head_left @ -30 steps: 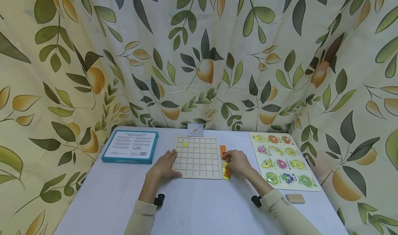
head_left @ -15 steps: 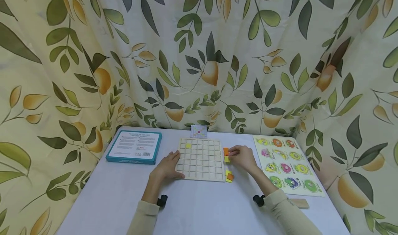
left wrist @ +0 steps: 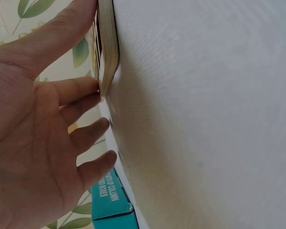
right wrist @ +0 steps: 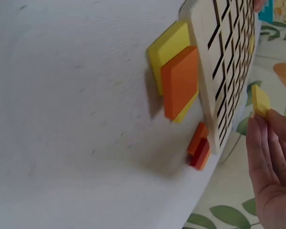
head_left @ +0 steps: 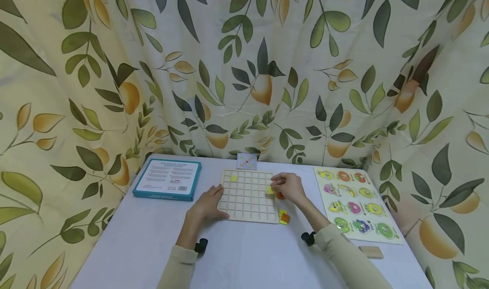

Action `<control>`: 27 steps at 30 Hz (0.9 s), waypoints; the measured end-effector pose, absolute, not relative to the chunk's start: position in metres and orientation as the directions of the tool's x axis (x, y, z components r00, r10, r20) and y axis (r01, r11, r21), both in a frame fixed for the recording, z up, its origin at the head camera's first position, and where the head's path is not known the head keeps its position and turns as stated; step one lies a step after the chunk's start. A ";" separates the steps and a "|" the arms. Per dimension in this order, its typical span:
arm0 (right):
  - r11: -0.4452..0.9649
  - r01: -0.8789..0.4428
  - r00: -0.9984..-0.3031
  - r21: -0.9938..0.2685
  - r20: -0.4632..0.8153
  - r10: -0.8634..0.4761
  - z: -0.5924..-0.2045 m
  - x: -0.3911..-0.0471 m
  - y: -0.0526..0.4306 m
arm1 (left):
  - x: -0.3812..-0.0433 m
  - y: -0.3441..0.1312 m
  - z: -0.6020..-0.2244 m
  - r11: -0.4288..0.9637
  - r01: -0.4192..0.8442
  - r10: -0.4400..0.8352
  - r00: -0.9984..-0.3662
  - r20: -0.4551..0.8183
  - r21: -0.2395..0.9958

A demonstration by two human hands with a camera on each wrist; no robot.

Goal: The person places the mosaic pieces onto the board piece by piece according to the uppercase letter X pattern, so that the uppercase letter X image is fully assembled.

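Note:
A wooden grid board [head_left: 247, 199] lies on the white table. My left hand [head_left: 206, 203] rests at its left edge with fingers spread; in the left wrist view the thumb and some fingertips touch the board's rim. One yellow tile [head_left: 234, 179] sits in a cell near the far left corner. My right hand [head_left: 291, 188] pinches another yellow square tile [right wrist: 260, 100] between thumb and fingertips, above the board's right edge. Beside that edge lie an orange tile [right wrist: 179, 81] on top of yellow ones, and farther back a few orange and red tiles [right wrist: 199, 148], partly hidden by the hand in the head view.
Behind the board stands a small coloured pattern card [head_left: 247, 161]. A teal-edged box [head_left: 168, 179] lies at the left. On the right are a fruit picture board [head_left: 357, 206] and a small wooden block [head_left: 371, 252]. A leaf-patterned curtain [head_left: 244, 89] surrounds the table.
My right hand has picked up a yellow tile from beside the board and moved it left, over the board's right edge. The left hand has stayed on the left edge. The head view shifted slightly.

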State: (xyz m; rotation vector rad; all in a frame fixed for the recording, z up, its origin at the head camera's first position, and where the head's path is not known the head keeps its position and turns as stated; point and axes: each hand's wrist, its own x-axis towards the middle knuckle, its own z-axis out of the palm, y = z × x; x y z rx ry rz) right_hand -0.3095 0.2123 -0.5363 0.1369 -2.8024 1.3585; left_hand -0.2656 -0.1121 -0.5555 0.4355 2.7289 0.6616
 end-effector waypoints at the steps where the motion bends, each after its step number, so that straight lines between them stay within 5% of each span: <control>1: 0.609 -0.091 -0.996 -0.788 0.061 -0.069 -0.536 -0.310 0.210 | -0.266 -0.112 -0.555 0.849 0.221 0.358 -0.909 -0.214 0.480; 27: 0.525 -0.101 -0.994 -0.845 0.069 -0.080 -0.541 -0.334 0.145 | -0.269 -0.115 -0.561 0.851 0.242 0.370 -0.906 -0.205 0.465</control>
